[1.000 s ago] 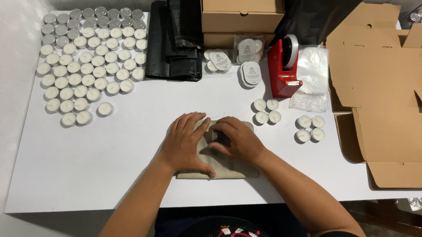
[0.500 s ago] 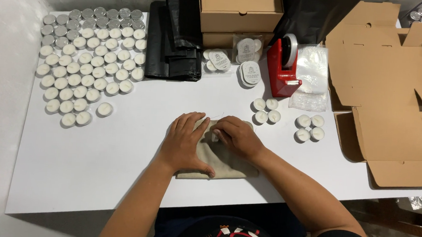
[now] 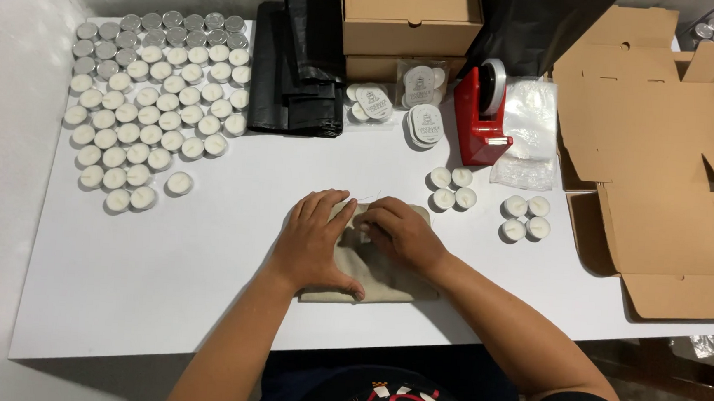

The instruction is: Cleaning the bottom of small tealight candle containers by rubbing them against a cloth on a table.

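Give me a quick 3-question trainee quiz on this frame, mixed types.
1. True or false: both hands rest on the beige cloth pouch near the front edge of the white table.
2. Multiple choice: what stands right of the black bags? A) a red tape dispenser B) a kettle C) a laptop
3. Fill in: the small groups of candles lie to the ____ of the right hand.

Key
1. True: the left hand and the right hand both press on the pouch.
2. A: the red tape dispenser stands beside the stacked cardboard boxes.
3. Right, toward the flat cardboard.
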